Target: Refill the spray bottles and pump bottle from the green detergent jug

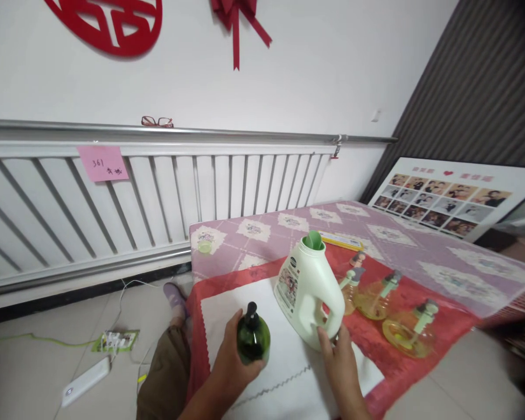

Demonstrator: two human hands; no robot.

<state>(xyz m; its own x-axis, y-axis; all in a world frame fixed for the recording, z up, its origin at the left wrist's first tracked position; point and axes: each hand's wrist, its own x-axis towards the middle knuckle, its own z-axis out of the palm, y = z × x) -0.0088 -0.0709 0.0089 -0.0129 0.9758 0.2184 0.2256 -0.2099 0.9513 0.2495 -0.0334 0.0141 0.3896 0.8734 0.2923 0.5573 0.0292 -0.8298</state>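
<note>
My left hand (236,353) is wrapped around a dark green pump bottle (254,339) with a black pump top, standing on the white cloth. Just right of it is a pale green detergent jug (304,286), its mouth uncapped and showing a darker green spout. At the bottom of the jug's handle, the fingers of my right hand (339,356) are closed on it; part of that grip is hidden. Several see-through yellowish pump bottles (374,300) with light green pump heads stand to the right of the jug, on the red cloth.
A white cloth (231,297) lies over a red cloth (446,321) on the patterned bed (389,233). A yellow-edged flat packet (342,240) lies behind the jug. The bed's back side meets a white radiator (245,181). On the floor at left are a power strip (116,340) and cables.
</note>
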